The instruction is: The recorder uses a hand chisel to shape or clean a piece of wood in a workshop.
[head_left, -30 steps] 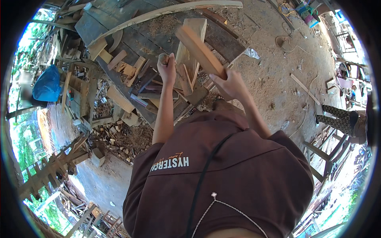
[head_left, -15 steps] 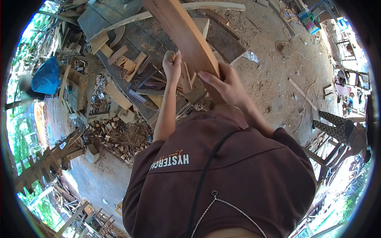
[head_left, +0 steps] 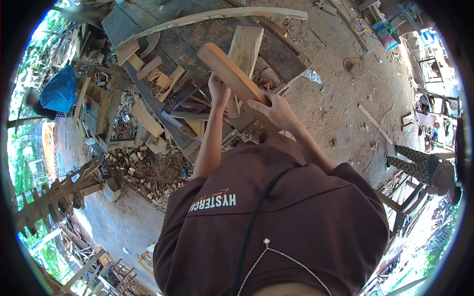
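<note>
From the far left I see a blue plastic bag (head_left: pixel 58 90), well apart from the bench (head_left: pixel 121 24), whose left edge slants down toward my left forearm. Small wood offcuts (head_left: pixel 160 79) crowd the surface inside that edge, so room there is tight; a long curved strip (head_left: pixel 247 12) borders the far side. My left grip (head_left: pixel 218 91) is partly behind the wooden block (head_left: pixel 232 74), its fingers curled, but I cannot tell what they close on. The block slants above the bench, far end up and left, its lower right part clamped in my right grip (head_left: pixel 279 112). Past it lies a pale board (head_left: pixel 249 42). Beyond the bench's right edge, dirt floor (head_left: pixel 335 93) gives wide room up to a loose stick (head_left: pixel 375 123); a person's patterned legs (head_left: pixel 414 160) show at far right.
</note>
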Demonstrator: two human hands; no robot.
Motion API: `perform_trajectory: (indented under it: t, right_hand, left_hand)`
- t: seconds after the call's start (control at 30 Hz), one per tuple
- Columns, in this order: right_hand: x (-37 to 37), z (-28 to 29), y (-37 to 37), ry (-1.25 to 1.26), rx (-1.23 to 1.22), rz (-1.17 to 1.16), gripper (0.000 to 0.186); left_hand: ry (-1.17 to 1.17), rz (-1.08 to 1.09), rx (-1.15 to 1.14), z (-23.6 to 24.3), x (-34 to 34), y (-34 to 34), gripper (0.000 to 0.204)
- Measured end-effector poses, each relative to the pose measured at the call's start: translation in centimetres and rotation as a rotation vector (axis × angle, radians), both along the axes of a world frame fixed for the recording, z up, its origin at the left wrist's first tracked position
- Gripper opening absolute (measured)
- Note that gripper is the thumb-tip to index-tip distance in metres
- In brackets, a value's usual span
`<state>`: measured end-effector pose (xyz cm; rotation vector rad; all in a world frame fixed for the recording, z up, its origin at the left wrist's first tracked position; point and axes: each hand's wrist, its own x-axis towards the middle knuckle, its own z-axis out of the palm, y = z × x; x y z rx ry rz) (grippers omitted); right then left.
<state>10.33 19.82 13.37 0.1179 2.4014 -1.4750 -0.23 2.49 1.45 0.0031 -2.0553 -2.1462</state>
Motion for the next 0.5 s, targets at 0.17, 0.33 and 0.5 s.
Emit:
perform_trajectory:
  t: [0.17, 0.33, 0.5]
  right_hand:
    - [0.8, -4.4, 1.8, -0.156, -0.184, -0.244, 0.066]
    - [1.2, -6.2, 4.2, -0.191, 0.159, -0.128, 0.062]
    - [2.8, -6.8, 3.9, -0.316, 0.206, -0.068, 0.060]
  left_hand:
    - [0.004, 0.037, 0.090, 1.0, 1.5, -2.0, 0.021]
    - [0.136, 0.103, 0.528, 3.4, 3.1, -3.7, 0.025]
    - [-0.024, 0.078, 0.042, 4.6, 3.0, -6.7, 0.021]
